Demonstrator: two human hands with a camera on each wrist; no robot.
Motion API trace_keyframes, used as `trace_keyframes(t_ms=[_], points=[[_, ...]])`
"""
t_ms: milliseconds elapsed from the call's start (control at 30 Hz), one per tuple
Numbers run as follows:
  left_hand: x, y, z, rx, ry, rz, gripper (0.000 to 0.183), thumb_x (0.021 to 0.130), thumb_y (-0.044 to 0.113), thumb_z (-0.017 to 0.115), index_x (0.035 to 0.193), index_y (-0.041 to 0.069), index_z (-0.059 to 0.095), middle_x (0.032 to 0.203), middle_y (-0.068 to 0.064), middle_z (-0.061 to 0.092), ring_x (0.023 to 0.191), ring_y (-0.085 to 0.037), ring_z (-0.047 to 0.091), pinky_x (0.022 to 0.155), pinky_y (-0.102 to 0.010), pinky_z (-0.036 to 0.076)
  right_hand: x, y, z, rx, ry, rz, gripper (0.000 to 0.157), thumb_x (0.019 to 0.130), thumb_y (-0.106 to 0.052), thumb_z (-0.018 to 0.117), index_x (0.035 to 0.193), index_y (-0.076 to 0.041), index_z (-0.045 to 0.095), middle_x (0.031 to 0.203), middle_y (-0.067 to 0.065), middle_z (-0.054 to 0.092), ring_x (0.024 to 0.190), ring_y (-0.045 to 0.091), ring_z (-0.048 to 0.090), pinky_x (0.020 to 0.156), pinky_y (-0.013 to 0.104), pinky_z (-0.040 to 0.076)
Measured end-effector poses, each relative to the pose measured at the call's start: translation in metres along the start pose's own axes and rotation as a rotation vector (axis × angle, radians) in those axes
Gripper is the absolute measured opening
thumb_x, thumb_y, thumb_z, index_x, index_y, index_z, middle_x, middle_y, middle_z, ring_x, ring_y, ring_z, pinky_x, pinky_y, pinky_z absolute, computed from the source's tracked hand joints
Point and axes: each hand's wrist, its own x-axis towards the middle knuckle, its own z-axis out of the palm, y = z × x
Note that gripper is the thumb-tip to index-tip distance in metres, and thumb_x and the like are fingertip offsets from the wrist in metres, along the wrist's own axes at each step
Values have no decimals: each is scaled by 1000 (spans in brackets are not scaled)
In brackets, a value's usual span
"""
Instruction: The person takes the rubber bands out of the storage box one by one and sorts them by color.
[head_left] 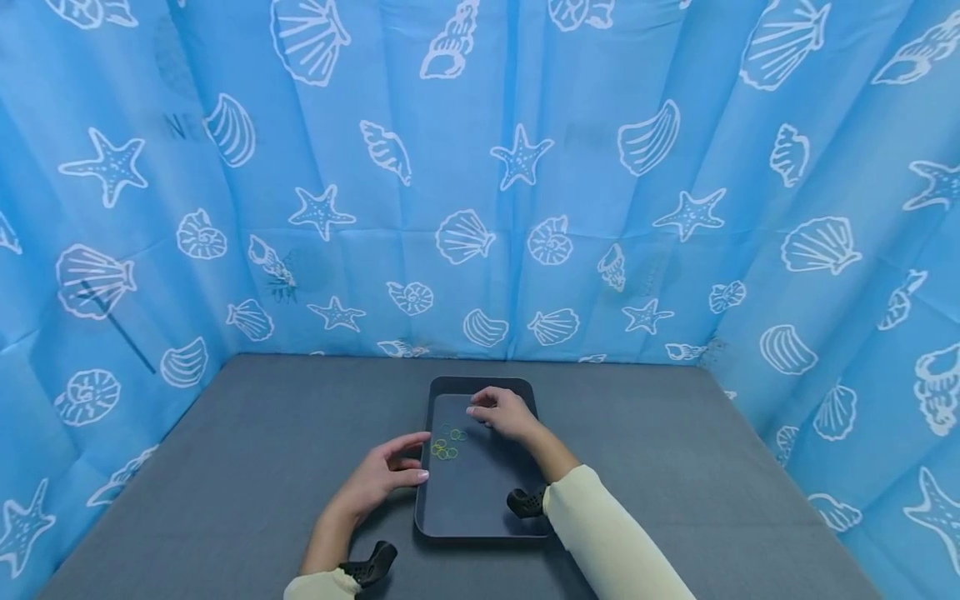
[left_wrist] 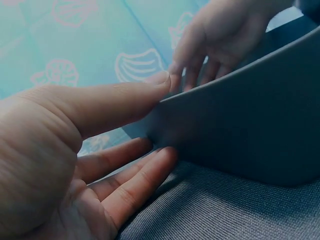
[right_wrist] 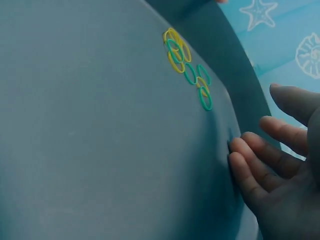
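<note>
A dark grey rectangular tray (head_left: pixel 480 504) holds several thin rubber-band-like rings, yellow (right_wrist: pixel 176 64) and green (right_wrist: pixel 205 99), clustered near its left wall. Against the outside of that wall rests my left hand (head_left: pixel 378 475), its thumb by the rim and its fingertips (left_wrist: pixel 161 157) at the side below. My right hand (head_left: pixel 506 412) is over the far part of the tray. In the right wrist view its fingers are extended, the lower fingertips (right_wrist: pixel 237 159) close to the tray floor, and nothing is visible in its grasp.
The tray lies on a grey cloth-covered table (head_left: pixel 300 400). A blue curtain (head_left: pixel 465 167) with white shell and starfish prints encloses the back and sides. Black wrist mounts (head_left: pixel 527 503) sit by both cream sleeves (head_left: pixel 607 529).
</note>
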Motion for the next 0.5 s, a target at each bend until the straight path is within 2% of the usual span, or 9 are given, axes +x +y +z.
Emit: trace_keyframes(t_ms=[200,500], points=[[0,1,2,-3,13,-11,59,88,16,73,142,10,50,144,-20,42,108,-27,57,89,-43,49,3,5,9,-30,-60,2,25,93,-13,66,114,0,66,102,7,65,89,19,58,76,36,47],[-2,1,2,0,26,-7,58,88,17,73,142,12,51,144,-20,43,109,-27,57,89,-43,49,9,9,18,36,-98,39,21,91,-8,67,111,1,67,92,4,61,83,17,54,72,32,45]])
